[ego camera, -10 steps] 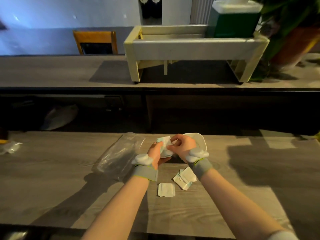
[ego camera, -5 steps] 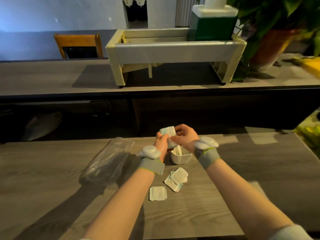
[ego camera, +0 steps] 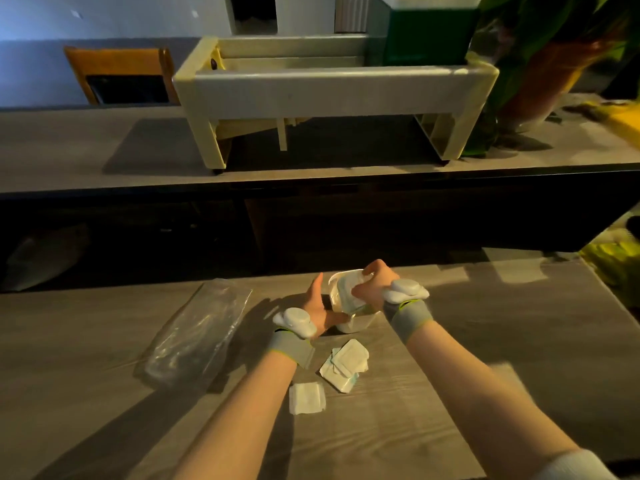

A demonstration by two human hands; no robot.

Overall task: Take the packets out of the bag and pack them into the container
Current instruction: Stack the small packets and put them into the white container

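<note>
A small white container (ego camera: 356, 323) stands on the wooden table in front of me. My right hand (ego camera: 372, 284) is shut on a stack of white packets (ego camera: 348, 292) and presses it down into the container's mouth. My left hand (ego camera: 320, 306) is against the container's left side, thumb up, fingers curled around the base. A clear plastic bag (ego camera: 199, 332) lies flat to the left. Near my wrists a small pile of packets (ego camera: 344, 365) lies on the table, and a single packet (ego camera: 307, 398) lies just below it.
The table's far edge (ego camera: 450, 268) runs just behind the container, with a dark gap beyond. A second table carries a cream trough-like stand (ego camera: 329, 91), a green dispenser (ego camera: 429, 32) and a potted plant (ego camera: 561, 64). A wooden chair (ego camera: 119, 72) stands at the back left.
The packets, held up between both hands before, have come down into the container with my right hand. My left hand has let go of them and moved to the container's side.
</note>
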